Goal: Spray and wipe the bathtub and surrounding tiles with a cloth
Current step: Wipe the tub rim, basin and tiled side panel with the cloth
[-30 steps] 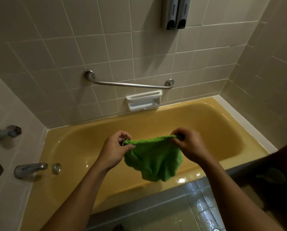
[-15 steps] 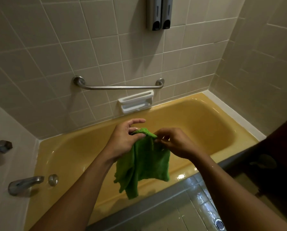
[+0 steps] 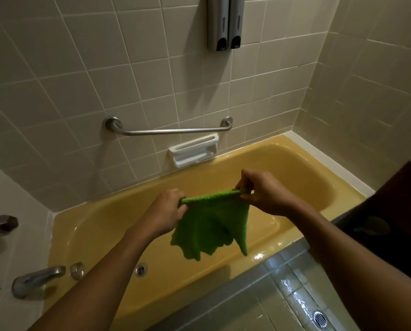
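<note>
Holding the green cloth (image 3: 211,225) stretched by its top edge, the person's left hand (image 3: 168,211) and right hand (image 3: 264,194) each pinch a corner with curled fingers. The cloth hangs in the air above the middle of the yellow bathtub (image 3: 85,225), touching neither the tub nor the wall tiles (image 3: 152,68). Nothing to spray with is in view and nothing is being wiped at this moment, so the step in hand looks like spreading or refolding the cloth. How much surface has been covered cannot be told, though the near rim glistens and the floor (image 3: 293,292) beside it shows wet streaks. The cloth is fluffy, limp and bright, its lower edge bunched in uneven folds with one corner dangling lowest.
</note>
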`<control>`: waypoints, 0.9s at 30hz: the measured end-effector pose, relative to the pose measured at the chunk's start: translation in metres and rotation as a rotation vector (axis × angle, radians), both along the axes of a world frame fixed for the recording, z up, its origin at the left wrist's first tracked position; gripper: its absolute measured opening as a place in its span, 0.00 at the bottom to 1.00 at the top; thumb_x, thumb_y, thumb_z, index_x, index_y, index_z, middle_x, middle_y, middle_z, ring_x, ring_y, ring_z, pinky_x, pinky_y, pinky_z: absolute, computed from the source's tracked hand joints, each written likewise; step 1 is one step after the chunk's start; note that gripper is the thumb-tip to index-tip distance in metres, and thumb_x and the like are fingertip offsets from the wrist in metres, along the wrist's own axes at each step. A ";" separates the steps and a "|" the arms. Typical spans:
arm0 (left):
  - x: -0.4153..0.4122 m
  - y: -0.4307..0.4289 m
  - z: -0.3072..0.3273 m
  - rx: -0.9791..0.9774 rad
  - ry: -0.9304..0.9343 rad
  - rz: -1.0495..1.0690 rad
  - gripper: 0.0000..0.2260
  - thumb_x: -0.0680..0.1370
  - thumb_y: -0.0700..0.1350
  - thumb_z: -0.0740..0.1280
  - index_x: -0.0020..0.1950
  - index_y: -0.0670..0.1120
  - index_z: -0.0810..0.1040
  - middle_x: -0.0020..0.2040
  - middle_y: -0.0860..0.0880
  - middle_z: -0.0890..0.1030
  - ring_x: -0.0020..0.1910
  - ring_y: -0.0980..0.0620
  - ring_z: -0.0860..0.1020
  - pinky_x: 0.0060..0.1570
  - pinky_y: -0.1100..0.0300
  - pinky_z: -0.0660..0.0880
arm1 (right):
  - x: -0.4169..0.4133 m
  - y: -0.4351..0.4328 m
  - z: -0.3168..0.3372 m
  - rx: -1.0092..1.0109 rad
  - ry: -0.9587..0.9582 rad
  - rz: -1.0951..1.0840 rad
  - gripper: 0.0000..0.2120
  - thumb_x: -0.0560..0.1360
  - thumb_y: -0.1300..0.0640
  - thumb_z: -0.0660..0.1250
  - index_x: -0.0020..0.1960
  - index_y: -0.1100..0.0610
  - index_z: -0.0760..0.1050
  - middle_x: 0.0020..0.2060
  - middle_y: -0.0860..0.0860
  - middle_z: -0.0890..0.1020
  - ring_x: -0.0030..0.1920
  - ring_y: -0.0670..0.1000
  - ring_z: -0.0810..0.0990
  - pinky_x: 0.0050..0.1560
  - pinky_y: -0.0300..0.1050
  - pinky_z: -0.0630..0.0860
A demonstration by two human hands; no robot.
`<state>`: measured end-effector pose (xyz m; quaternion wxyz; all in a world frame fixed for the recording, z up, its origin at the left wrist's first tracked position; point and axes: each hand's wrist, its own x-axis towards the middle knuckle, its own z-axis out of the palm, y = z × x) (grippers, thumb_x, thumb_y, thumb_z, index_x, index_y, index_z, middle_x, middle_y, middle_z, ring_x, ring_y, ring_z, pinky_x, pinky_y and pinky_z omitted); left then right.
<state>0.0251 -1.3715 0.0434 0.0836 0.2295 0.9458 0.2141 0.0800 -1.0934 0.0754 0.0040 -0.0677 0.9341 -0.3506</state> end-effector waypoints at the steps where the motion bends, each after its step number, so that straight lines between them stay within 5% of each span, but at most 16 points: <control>1: -0.001 -0.001 -0.002 0.045 -0.025 -0.016 0.13 0.83 0.45 0.64 0.40 0.56 0.70 0.42 0.55 0.74 0.42 0.53 0.74 0.36 0.61 0.65 | 0.001 0.003 0.001 0.061 0.006 -0.015 0.12 0.74 0.63 0.73 0.43 0.52 0.71 0.44 0.50 0.81 0.46 0.50 0.80 0.44 0.46 0.81; 3: 0.000 -0.002 -0.004 0.071 -0.048 -0.090 0.11 0.84 0.46 0.64 0.43 0.57 0.70 0.42 0.55 0.76 0.40 0.56 0.75 0.35 0.61 0.66 | 0.003 0.012 0.003 0.120 0.032 -0.046 0.14 0.74 0.64 0.73 0.43 0.51 0.69 0.41 0.49 0.76 0.41 0.50 0.74 0.39 0.44 0.74; 10: -0.021 -0.014 -0.019 -0.046 0.035 -0.238 0.13 0.81 0.51 0.66 0.41 0.62 0.66 0.44 0.60 0.71 0.43 0.59 0.70 0.45 0.57 0.70 | 0.021 0.044 0.003 0.249 -0.060 -0.016 0.05 0.77 0.55 0.73 0.52 0.51 0.81 0.44 0.45 0.80 0.44 0.45 0.78 0.43 0.40 0.76; 16: -0.035 -0.021 -0.028 -0.024 -0.011 -0.291 0.13 0.80 0.47 0.70 0.43 0.62 0.69 0.44 0.59 0.74 0.43 0.59 0.73 0.42 0.59 0.69 | 0.050 0.066 0.000 -0.035 -0.125 -0.254 0.03 0.78 0.58 0.71 0.51 0.52 0.82 0.44 0.48 0.83 0.45 0.45 0.82 0.45 0.39 0.78; 23: -0.039 -0.008 -0.034 -0.073 0.101 -0.343 0.07 0.80 0.54 0.67 0.44 0.60 0.72 0.44 0.59 0.73 0.45 0.56 0.72 0.52 0.53 0.69 | 0.084 0.081 -0.012 -0.219 -0.106 -0.497 0.04 0.77 0.61 0.72 0.47 0.54 0.78 0.42 0.53 0.81 0.43 0.49 0.80 0.39 0.37 0.78; 27: -0.043 0.003 -0.031 0.073 -0.020 -0.303 0.08 0.79 0.52 0.70 0.41 0.56 0.75 0.40 0.54 0.77 0.40 0.54 0.75 0.42 0.49 0.75 | 0.104 0.091 -0.017 -0.282 -0.143 -0.554 0.03 0.77 0.60 0.71 0.48 0.57 0.77 0.42 0.54 0.81 0.42 0.50 0.81 0.37 0.38 0.80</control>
